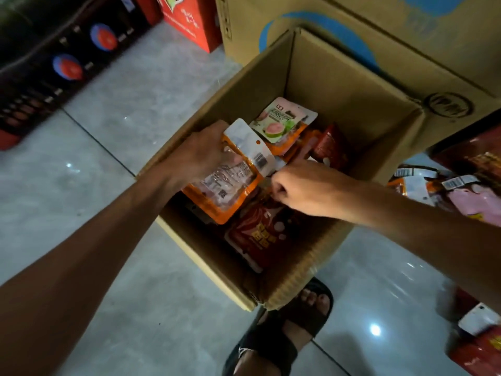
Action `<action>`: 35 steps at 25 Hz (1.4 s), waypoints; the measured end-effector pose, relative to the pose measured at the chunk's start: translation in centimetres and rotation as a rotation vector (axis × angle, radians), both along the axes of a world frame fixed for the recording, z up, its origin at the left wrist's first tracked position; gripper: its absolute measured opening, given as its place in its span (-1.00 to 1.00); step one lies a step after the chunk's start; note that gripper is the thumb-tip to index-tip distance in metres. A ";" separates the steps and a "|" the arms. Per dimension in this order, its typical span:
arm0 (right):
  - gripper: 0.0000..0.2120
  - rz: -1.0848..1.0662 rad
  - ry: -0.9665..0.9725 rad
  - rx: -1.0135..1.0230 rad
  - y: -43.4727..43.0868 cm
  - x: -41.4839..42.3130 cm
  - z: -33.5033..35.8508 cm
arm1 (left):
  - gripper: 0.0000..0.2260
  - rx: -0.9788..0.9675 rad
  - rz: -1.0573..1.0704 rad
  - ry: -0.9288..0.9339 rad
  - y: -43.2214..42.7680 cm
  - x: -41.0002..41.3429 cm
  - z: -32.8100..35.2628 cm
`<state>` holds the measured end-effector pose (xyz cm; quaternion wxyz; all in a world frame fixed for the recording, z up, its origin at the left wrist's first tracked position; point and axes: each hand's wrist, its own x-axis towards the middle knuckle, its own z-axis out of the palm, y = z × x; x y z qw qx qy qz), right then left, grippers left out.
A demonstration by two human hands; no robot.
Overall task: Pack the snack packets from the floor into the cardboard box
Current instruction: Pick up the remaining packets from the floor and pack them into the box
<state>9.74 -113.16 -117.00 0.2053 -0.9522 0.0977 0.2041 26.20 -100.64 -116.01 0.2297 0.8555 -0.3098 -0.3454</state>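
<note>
An open cardboard box (349,85) stands on the floor in the middle of the view. Inside lie several snack packets: a guava-print packet (282,120) toward the back, a dark red packet (260,234) at the front, another red one (330,147) at the right. My left hand (200,153) grips an orange-and-clear packet (230,185) over the box's left side. My right hand (303,185) is closed over the middle of the box, fingers curled down among the packets; what it pinches is hidden.
More snack packets (444,191) lie on the floor right of the box, and others (479,335) at the lower right. A large printed carton (379,28) stands behind. A red box (189,20) and dark crates (54,63) sit at the back left. A sandalled foot (292,327) is by the box's front corner.
</note>
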 end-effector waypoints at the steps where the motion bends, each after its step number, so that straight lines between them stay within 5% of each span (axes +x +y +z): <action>1: -0.80 -0.043 0.007 0.021 -0.2 -0.4 2.0 | -0.69 0.011 -0.014 0.019 0.0 0.0 -0.4; 5: -0.86 -0.198 -0.082 0.033 -0.7 -1.9 3.4 | -0.68 0.299 -0.206 -0.088 0.4 -0.5 -2.8; 11: -0.90 -0.239 -0.249 0.067 0.3 -3.2 0.9 | -0.49 0.696 -0.510 -0.702 -0.2 -3.4 -2.8; 14: -0.91 -0.337 -0.474 0.090 -0.3 -4.8 1.2 | -0.54 0.560 -0.458 -0.718 -1.3 -5.1 -0.7; 18: -0.88 -0.497 -0.746 0.014 -0.7 -10.7 2.5 | -0.64 0.072 -0.323 -0.538 -3.9 -9.8 3.4; 22: -0.84 -0.734 -0.597 0.111 -2.6 -20.2 0.8 | -0.74 -0.356 -0.373 -0.334 -7.5 -16.7 6.1; 24: -0.79 -0.745 -0.381 0.056 -4.2 -26.1 -1.7 | -0.74 -0.374 -0.420 -0.168 -9.0 -20.6 5.6; 27: -0.54 -0.557 0.005 -0.127 -4.8 -34.7 -5.5 | -0.76 -0.190 -0.399 0.322 -11.7 -25.8 2.1; 30: -0.29 -0.400 0.214 -0.265 -3.3 -39.5 -6.4 | -0.62 -0.032 -0.485 0.154 -14.5 -29.1 -3.9; 35: -0.47 -0.317 -0.065 -0.414 -2.1 -43.1 -5.3 | -0.16 0.138 -0.694 -0.321 -17.2 -29.2 -11.3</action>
